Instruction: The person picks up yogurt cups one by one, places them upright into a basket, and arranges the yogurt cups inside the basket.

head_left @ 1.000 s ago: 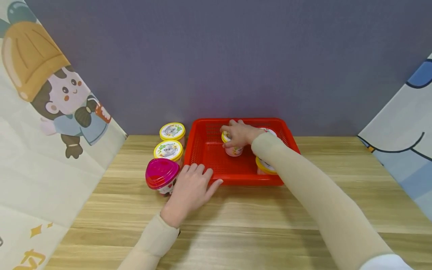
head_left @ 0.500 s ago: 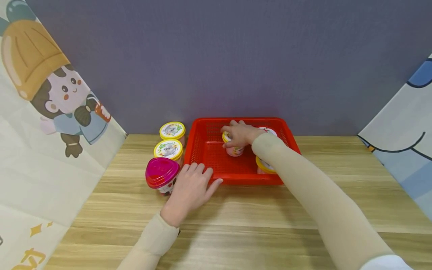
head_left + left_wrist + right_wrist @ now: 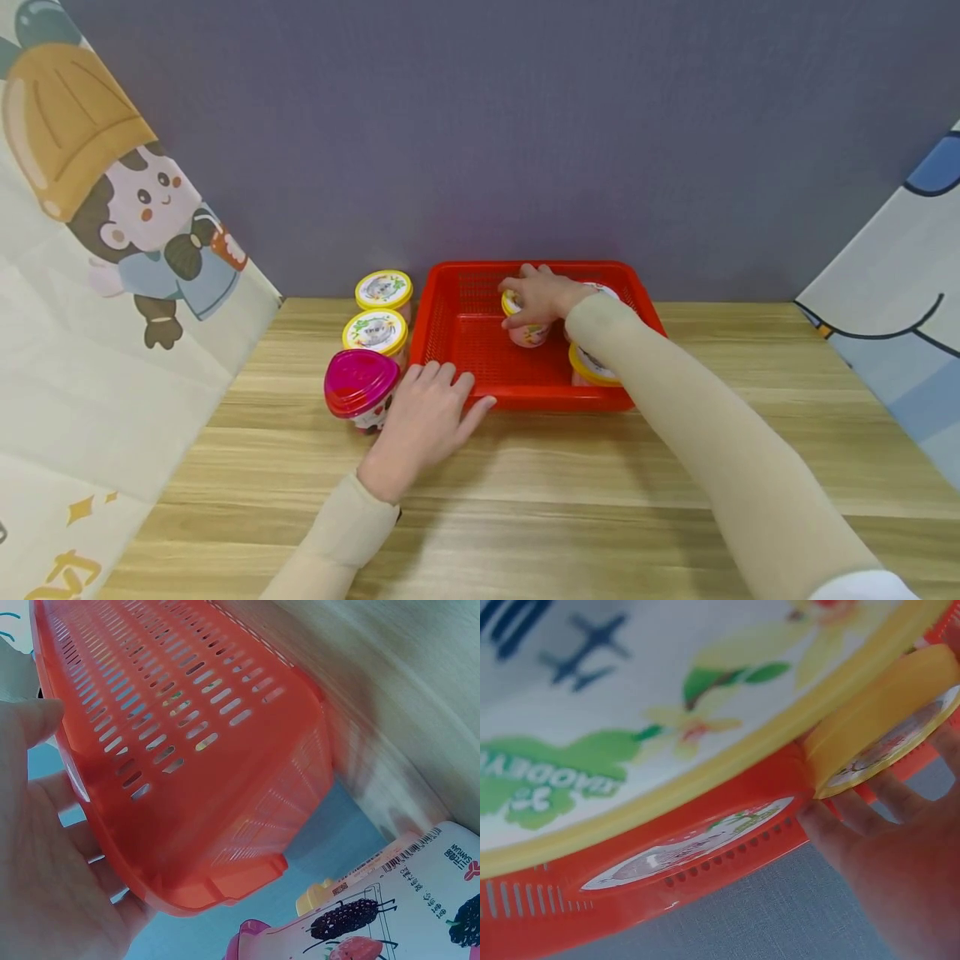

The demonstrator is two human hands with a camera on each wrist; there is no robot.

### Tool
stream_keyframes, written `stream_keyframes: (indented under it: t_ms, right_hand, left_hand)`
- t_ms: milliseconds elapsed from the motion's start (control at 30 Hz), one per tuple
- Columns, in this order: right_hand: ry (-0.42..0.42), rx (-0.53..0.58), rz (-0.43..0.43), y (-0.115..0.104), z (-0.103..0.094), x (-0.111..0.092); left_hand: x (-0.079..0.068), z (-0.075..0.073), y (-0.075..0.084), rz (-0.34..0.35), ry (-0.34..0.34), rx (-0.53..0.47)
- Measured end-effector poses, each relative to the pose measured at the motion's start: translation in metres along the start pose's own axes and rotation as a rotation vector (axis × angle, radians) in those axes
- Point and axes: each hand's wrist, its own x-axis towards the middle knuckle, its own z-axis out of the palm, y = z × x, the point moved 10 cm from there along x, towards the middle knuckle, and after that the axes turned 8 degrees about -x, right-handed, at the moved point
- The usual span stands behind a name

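My right hand (image 3: pixel 543 296) grips a pink tub (image 3: pixel 528 335) with a yellow lid inside the red plastic basket (image 3: pixel 525 400). In the right wrist view, the fingers (image 3: pixel 900 796) lie against that yellow lid (image 3: pixel 885 720). Two more tubs stand at the basket's right side: a yellow-lidded one (image 3: pixel 595 369) in front, and one with a white-labelled lid (image 3: pixel 602 290) behind, partly hidden by my arm. My left hand (image 3: pixel 423 417) holds the basket's front left rim. Its fingers hook over the edge in the left wrist view, with the thumb (image 3: pixel 37 720) by the rim.
Left of the basket, two yellow-lidded tubs (image 3: pixel 383 289) and a cup with a magenta lid (image 3: pixel 362 383) stand in a row on the wooden table (image 3: pixel 525 517). The cup is close beside my left hand. A grey wall (image 3: pixel 525 142) rises behind the basket.
My right hand has shifted slightly to the right inside the basket, taking the yellow-lidded tub with it. The left hand has kept its place on the rim.
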Motion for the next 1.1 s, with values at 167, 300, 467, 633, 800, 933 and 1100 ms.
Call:
stream_keyframes:
  t_ms: [167,300,467,633,800,933,1100]
  right_hand:
    - [-0.006,-0.010,0.013,0.0029,-0.0006,0.0001]
    - [-0.018,-0.014,0.023,0.0055,-0.0010,-0.0003]
    - [-0.020,-0.030,0.040,0.0059,0.0008,0.0017]
    - [-0.012,-0.069,0.051,0.0037,0.0009,0.0018]
    - [-0.015,-0.077,0.059,0.0016,0.0000,-0.0004]
    - [-0.022,-0.074,0.065,0.0019,0.0002,-0.0024]
    - [-0.033,-0.072,0.074,0.0032,-0.0006,-0.0039]
  left_hand:
    - [0.0000,0.0006,-0.0003,0.001,0.003,0.000]
    - [-0.0002,0.0004,0.0000,0.004,0.006,0.001]
    - [-0.0003,-0.0009,0.0002,0.013,0.020,0.005]
    - [-0.0003,-0.0008,0.0004,0.016,0.023,0.012]
    - [-0.0003,0.0001,0.0005,0.013,0.018,0.012]
    - [-0.0001,0.0003,0.0006,0.013,0.015,0.012]
    - [0.0000,0.0003,-0.0002,0.008,0.010,0.009]
